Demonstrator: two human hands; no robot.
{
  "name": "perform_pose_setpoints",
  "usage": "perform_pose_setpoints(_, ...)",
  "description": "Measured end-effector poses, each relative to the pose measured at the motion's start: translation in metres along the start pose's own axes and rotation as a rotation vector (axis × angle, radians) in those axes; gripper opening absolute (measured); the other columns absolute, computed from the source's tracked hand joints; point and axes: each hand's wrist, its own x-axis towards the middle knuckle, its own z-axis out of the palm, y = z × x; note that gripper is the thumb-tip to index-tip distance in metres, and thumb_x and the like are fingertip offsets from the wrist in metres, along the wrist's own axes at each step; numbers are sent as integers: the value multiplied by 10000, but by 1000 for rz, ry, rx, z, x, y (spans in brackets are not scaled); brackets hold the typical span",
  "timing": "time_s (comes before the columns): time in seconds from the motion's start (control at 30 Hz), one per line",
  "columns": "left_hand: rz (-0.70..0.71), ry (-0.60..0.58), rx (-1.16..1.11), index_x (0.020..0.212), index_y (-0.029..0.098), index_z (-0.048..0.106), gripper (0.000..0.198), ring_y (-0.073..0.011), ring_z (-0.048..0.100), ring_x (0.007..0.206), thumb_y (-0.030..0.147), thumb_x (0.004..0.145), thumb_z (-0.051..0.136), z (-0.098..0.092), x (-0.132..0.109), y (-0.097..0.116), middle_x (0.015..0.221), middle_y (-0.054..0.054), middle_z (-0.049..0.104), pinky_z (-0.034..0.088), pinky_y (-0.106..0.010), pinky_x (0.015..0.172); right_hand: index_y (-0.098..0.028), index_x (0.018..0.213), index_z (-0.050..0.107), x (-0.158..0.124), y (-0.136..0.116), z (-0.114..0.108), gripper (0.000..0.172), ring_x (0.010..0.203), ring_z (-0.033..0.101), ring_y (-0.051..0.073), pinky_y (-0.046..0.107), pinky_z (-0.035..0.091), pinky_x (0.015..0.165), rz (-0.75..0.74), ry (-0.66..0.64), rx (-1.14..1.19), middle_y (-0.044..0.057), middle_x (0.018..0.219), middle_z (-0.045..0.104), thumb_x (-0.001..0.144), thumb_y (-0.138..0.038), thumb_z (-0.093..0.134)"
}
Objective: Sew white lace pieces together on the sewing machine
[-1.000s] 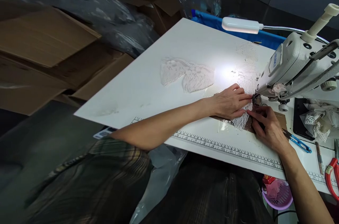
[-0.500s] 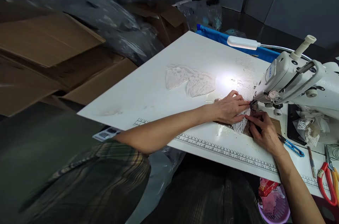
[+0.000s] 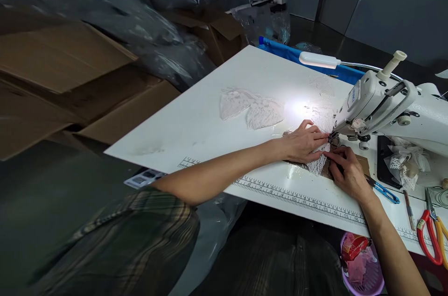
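Observation:
White lace (image 3: 318,165) lies under the needle area of a white sewing machine (image 3: 371,100). My left hand (image 3: 304,143) rests flat on the lace, its fingers stretched toward the presser foot (image 3: 332,137). From the other side, my right hand (image 3: 347,172) pinches the lace's edge with index finger and thumb, just in front of the foot. Part of the lace is hidden beneath my left hand. Two joined lace pieces (image 3: 264,114) are spread on the white table (image 3: 196,123) to the left.
A lamp (image 3: 318,59) lights the table. Blue snips (image 3: 385,192), a slim pen-like tool (image 3: 409,209) and red-handled scissors (image 3: 430,235) lie at right, near lace scraps (image 3: 408,163). Below stands a purple basket (image 3: 373,282). Cardboard boxes (image 3: 63,58) stand beyond the table's left edge.
The camera view has shifted slightly. Both hands keep nearly the same place on the lace, and no clear movement of the lace shows.

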Motion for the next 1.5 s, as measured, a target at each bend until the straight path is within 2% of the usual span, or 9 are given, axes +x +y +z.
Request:
perform_pose_setpoints(0.2,-17,15,10,1299,151,592,389,-286,574,1203,343,1009,416,2,1,0,1419,-137,584,256,-525,1095,-215,1171,718,2,0,1,335,913,608,219,392,583,817,-20,-12,-39,113,1030,563,950,-238,467)
perform_pose_setpoints(0.33,-29,117,59,1244,120,618,362,-294,573,1211,333,997,459,4,2,1,1377,-165,608,286,-517,1074,-196,1196,697,4,0,3,348,929,602,232,411,585,824,-8,-18,-60,123,1036,556,949,-236,456)
perform_pose_setpoints(0.53,81,170,39,938,182,714,310,-159,639,820,225,1008,415,5,4,-2,1014,-37,761,395,-393,932,-181,1220,682,6,2,2,361,843,597,220,401,591,755,-7,-21,-111,121,1005,556,947,-240,452)
perform_pose_setpoints(0.7,106,87,73,1055,174,722,286,-215,634,882,357,955,526,-2,1,-2,1177,-64,729,411,-405,887,-192,1211,686,7,0,-2,356,846,602,223,391,587,730,-46,-55,-128,128,1027,564,976,-285,435)
perform_pose_setpoints(0.9,35,-6,112,1130,159,703,329,-241,629,946,338,974,475,-6,2,2,1281,-92,678,427,-397,837,-199,1234,672,9,-1,0,366,771,592,212,385,579,669,31,-75,-129,128,1015,567,970,-280,431)
perform_pose_setpoints(1.07,-5,53,72,1194,134,662,340,-249,619,1015,308,992,450,3,1,1,1301,-114,659,441,-397,863,-190,1248,673,7,2,2,378,799,605,216,390,585,703,35,-57,-116,129,1019,584,971,-275,429)
perform_pose_setpoints(1.27,-71,212,29,1182,142,627,315,-257,591,1045,280,991,418,7,8,-5,1252,-144,651,428,-421,894,-191,1250,678,4,3,3,376,864,613,225,403,593,767,27,-30,-78,129,1037,592,969,-267,440)
perform_pose_setpoints(1.4,-227,78,8,1119,124,640,375,-252,591,923,387,998,403,2,30,-24,1093,-145,677,426,-410,840,-188,1249,675,4,2,4,375,894,614,239,423,590,802,19,-25,-83,131,1020,595,962,-248,441)
perform_pose_setpoints(1.5,-294,3,-44,1162,117,631,443,-291,583,1075,462,991,411,1,43,-43,1307,-187,609,423,-445,913,-197,1270,659,1,2,4,383,941,615,247,450,578,860,31,-24,-51,134,1053,593,964,-260,437)
